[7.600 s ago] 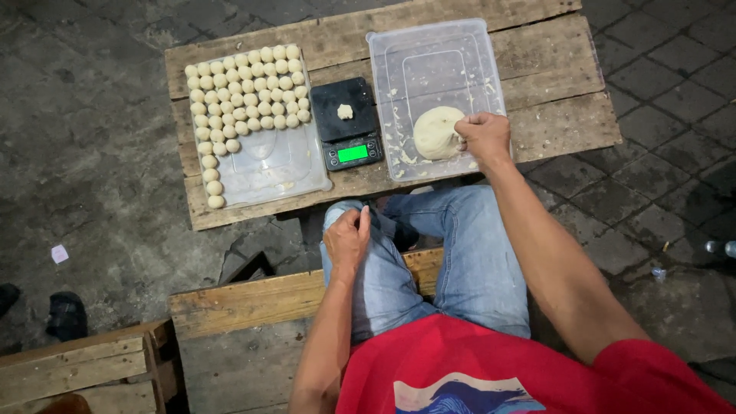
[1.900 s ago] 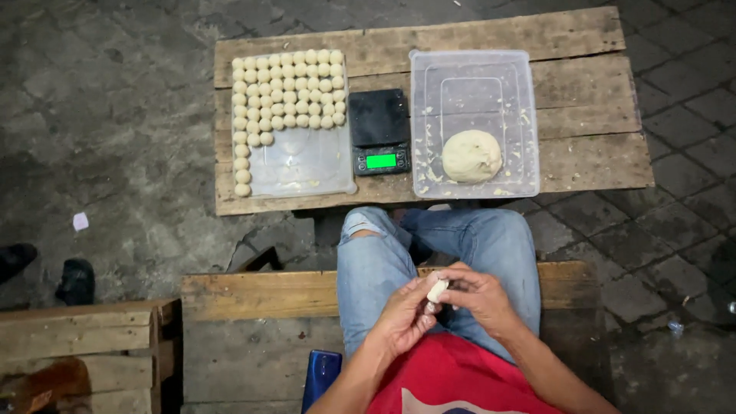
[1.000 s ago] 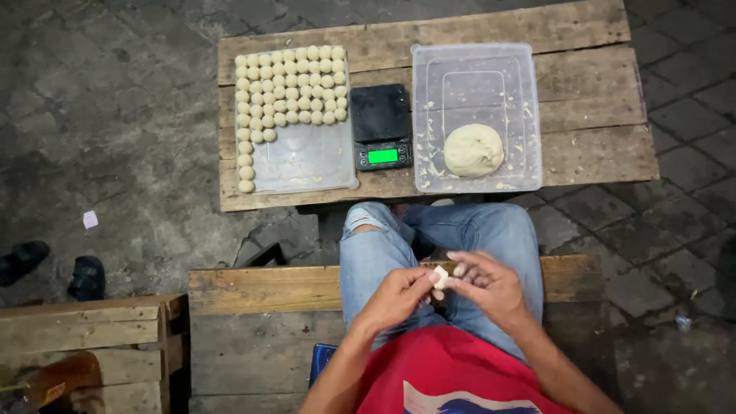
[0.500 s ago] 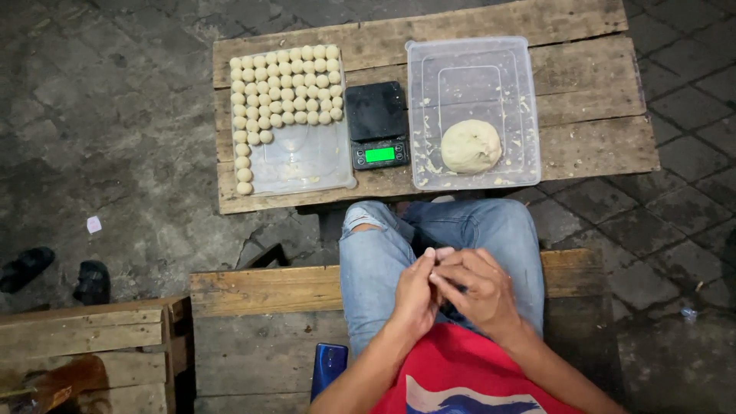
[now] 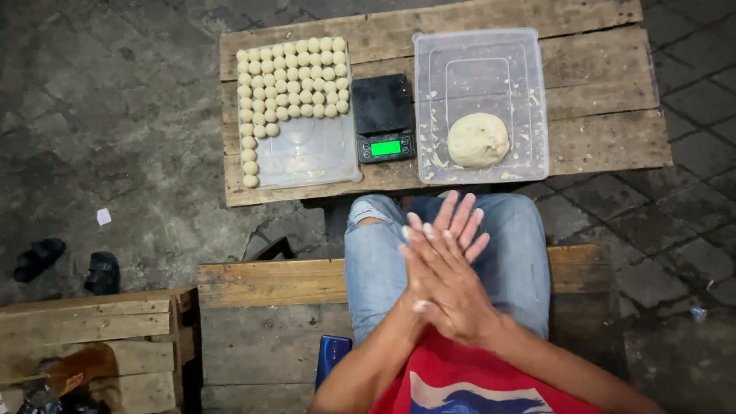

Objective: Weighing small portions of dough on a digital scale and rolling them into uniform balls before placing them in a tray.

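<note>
Head view: palms pressed flat together over the lap, a rolling step by the look of it.

Left of the scale (image 5: 383, 115) on the bench (image 5: 606, 138), a clear tray (image 5: 307, 157) holds rows of dough balls (image 5: 291, 84); right of the scale, a dough lump (image 5: 478, 139) sits in a tub (image 5: 533, 92). Nearer than the scale, the left hand (image 5: 464, 221) and right hand (image 5: 445, 287) meet, each grip with straight fingers; whether anything lies between is hidden. Setting a piece down would call for a forward reach to the tray's bare part.
</note>
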